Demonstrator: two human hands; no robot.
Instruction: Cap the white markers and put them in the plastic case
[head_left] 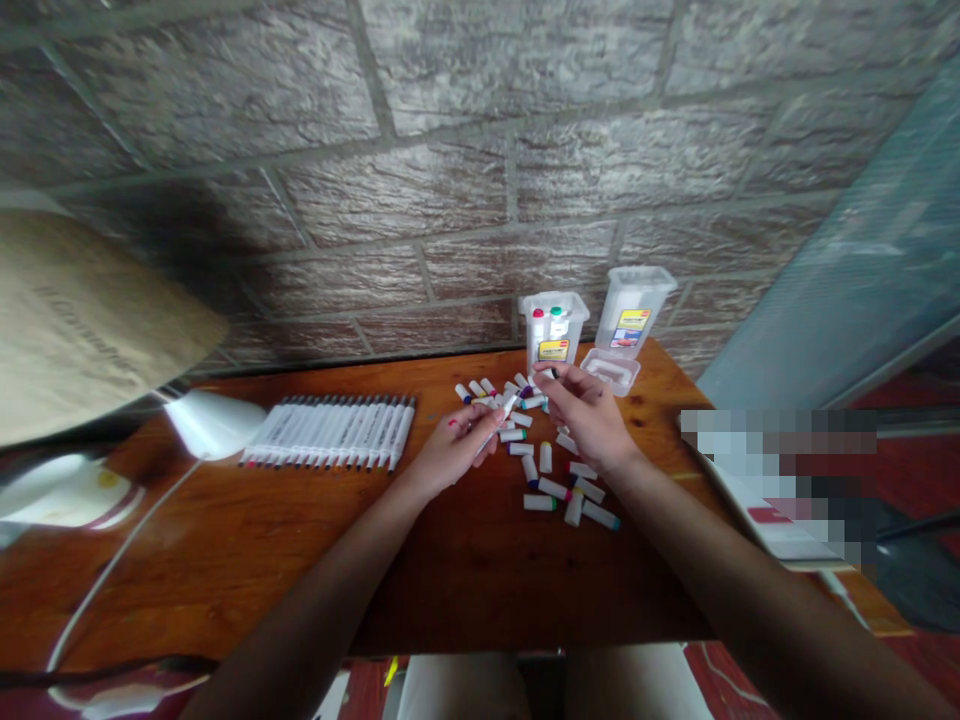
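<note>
My left hand (452, 448) is closed around a white marker (511, 403), its tip pointing up and to the right. My right hand (592, 412) pinches what looks like a marker cap with a dark end (551, 374), a little apart from that tip. Under and between both hands, many loose white caps (553, 488) with coloured ends are scattered over the wooden table (450, 590). Left of my left hand lies a neat row of white markers (330, 432), side by side.
Against the brick wall (465, 240) stands a clear plastic box (576, 318) holding a red-topped and a green-topped marker. Beside it is another clear box (637, 310), with a shallow clear lid (611, 372) in front. A lamp (214, 425), cable and white bowl (71, 490) occupy the left.
</note>
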